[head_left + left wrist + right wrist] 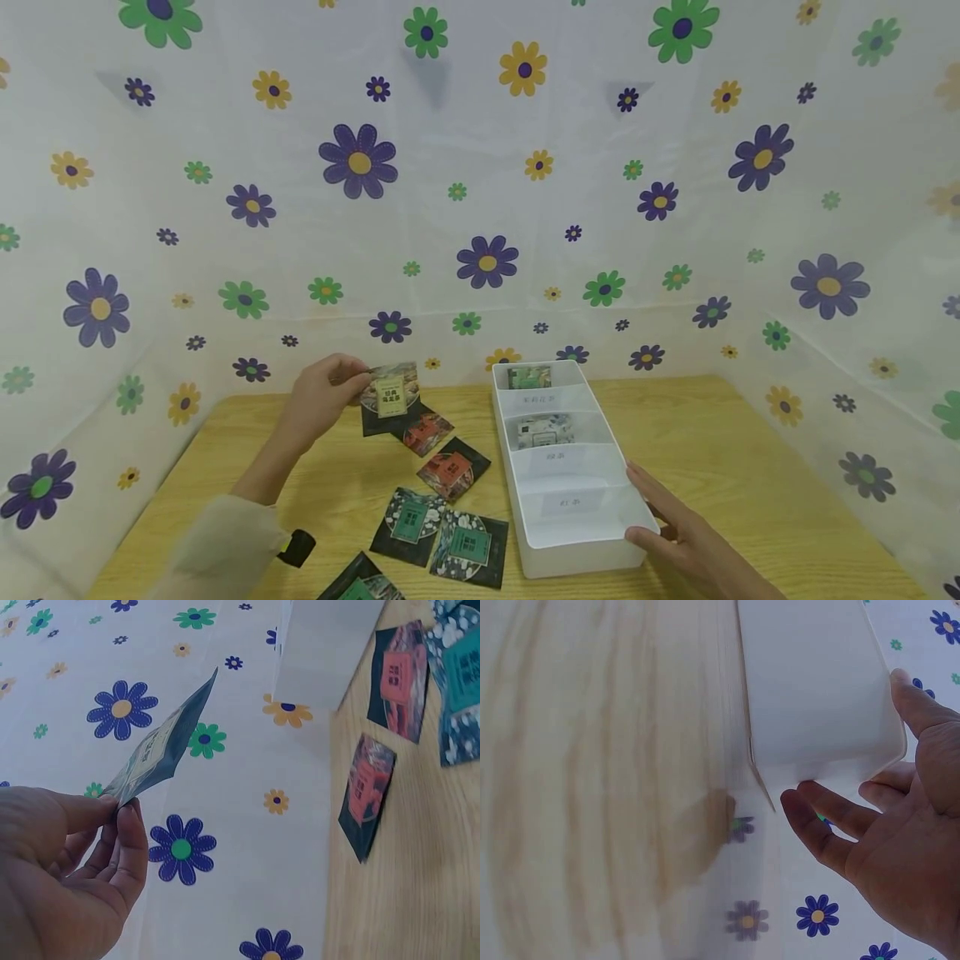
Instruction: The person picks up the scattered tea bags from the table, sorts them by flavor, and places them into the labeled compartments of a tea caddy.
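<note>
Yellow is the colour of the label on the tea packet (392, 393) that the left hand (324, 392) holds. The thumb and fingers pinch it tight by one edge, with no gap to spare. It is up in the air, and in the left wrist view it tilts, with its long way pointing up and away from the fingers.

The white box (581, 557) is off to the right of this packet, well apart from it, and its long side runs away from the person. The right hand (678, 533) is the nearer one to the box. Its fingers are spread wide at the near right corner, thumb at the end and fingers along the side, touching it.

Between the packet and the box's near end are two red-label packets (454, 469) and some green-label packets (470, 546), all flat on the wooden bench (735, 450). Inside the box, a green packet (529, 377) is in the far slot and a pale packet (546, 430) in the next one. Flowery cloth (427, 233) hangs behind.
</note>
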{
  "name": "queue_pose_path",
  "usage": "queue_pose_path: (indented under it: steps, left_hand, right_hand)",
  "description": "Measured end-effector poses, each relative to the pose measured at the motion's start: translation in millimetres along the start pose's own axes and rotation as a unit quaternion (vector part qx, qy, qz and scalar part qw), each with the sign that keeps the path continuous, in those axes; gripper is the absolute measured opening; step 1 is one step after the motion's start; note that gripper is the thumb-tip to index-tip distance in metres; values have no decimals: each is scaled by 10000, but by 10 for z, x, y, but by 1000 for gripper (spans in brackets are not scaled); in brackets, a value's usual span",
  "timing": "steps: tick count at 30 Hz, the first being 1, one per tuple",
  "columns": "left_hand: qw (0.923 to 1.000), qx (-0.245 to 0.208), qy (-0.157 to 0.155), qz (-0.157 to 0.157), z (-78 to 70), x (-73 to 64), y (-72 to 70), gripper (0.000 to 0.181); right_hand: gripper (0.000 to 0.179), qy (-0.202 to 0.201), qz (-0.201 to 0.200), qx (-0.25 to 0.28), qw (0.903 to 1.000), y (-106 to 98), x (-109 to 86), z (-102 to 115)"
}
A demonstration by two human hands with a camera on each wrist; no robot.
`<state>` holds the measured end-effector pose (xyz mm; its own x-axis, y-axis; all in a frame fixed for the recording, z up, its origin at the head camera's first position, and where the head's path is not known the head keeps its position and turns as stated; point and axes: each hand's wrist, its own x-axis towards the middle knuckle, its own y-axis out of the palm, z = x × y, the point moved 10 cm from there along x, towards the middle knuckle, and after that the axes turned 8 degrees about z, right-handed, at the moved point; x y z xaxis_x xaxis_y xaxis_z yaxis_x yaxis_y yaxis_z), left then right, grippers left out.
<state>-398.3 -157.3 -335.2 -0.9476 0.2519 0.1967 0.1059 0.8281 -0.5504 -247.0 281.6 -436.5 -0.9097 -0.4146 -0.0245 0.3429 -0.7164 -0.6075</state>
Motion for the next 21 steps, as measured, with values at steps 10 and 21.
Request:
queue_pose_path:
  steps: [10,21]
  left_hand:
    - [9977,-652,147,-105,-170,187,234,21]
    - [9908,-1309,281,-219,-310,476,613,17]
  right_hand:
    - [79,197,118,175,9996,18,-4,-35]
    - [80,327,193,175,9991,19,-9,-31]
